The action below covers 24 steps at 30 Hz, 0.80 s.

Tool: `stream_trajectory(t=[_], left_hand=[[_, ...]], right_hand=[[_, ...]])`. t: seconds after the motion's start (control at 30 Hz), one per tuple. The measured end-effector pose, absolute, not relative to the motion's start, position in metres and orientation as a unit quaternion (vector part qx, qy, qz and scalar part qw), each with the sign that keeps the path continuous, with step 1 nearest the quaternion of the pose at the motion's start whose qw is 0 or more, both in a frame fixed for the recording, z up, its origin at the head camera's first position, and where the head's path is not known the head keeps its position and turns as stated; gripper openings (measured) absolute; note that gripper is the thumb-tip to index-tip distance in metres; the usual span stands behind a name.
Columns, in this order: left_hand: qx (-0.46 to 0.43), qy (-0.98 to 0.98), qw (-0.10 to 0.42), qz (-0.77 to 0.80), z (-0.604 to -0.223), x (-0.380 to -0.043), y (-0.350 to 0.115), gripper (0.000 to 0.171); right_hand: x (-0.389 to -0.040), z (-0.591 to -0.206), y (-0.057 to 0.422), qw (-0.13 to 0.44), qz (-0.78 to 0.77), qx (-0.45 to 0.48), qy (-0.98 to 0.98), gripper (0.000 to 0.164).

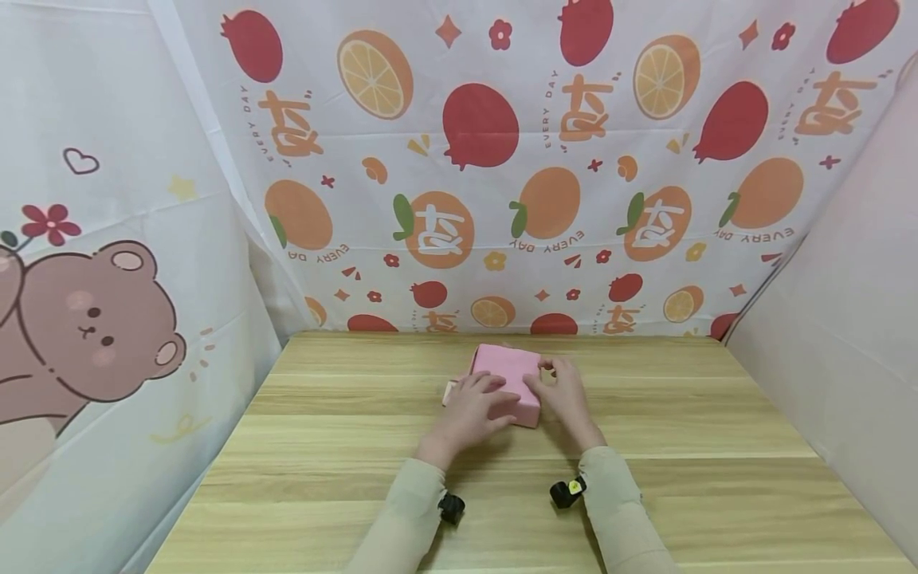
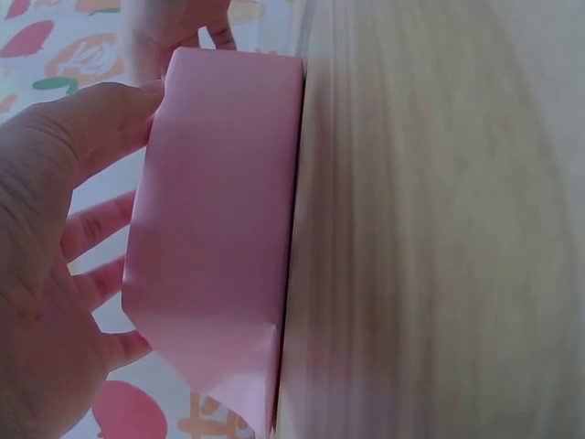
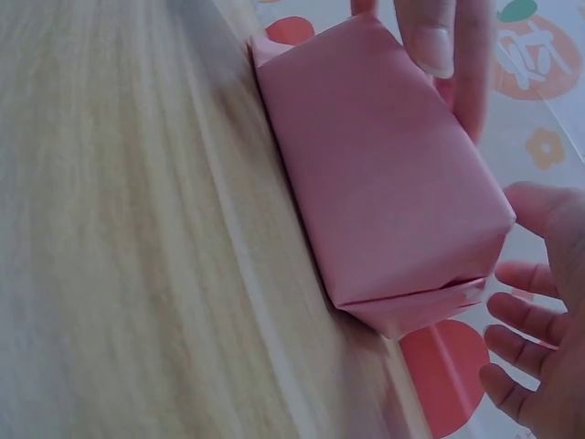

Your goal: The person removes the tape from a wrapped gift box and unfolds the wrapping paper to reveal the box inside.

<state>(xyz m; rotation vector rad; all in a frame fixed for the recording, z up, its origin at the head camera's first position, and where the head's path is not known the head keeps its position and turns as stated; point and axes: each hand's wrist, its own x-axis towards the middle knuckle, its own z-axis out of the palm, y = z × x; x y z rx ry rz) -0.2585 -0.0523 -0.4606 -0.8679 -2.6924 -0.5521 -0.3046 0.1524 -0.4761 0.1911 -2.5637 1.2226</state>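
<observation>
A box wrapped in pink paper (image 1: 511,371) lies on the wooden table. My left hand (image 1: 469,410) rests over its left part with the fingers spread; in the left wrist view the thumb touches the top edge. At the box's right side is my right hand (image 1: 566,395). Its thumb touches a top corner in the right wrist view, while the other fingers (image 3: 526,352) stay loosely bent beside the end. A folded paper flap (image 3: 420,306) shows at that end. Toward the other end, the paper (image 2: 228,389) sticks out past the box.
The wooden tabletop (image 1: 323,478) runs back to a fruit-print curtain (image 1: 480,127). A bear-print curtain (image 1: 93,327) hangs at the left, and a plain pale one (image 1: 846,335) at the right. A small pale piece (image 1: 449,392) shows beside the box's left side, too small to identify.
</observation>
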Motion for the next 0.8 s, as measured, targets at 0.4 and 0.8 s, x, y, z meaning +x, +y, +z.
stream_trajectory(t=[0.4, 0.8], left_hand=[[-0.305, -0.923, 0.152, -0.179, -0.4630, -0.2567, -0.0455, 0.036], [-0.309, -0.906, 0.195, -0.215, -0.4657, -0.2605, -0.0510, 0.021]], right_hand=[[-0.3049, -0.4780, 0.1487, 0.203, 0.378, 0.082, -0.899, 0.023], [-0.3025, -0.4792, 0.1476, 0.267, 0.340, 0.099, -0.896, 0.016]])
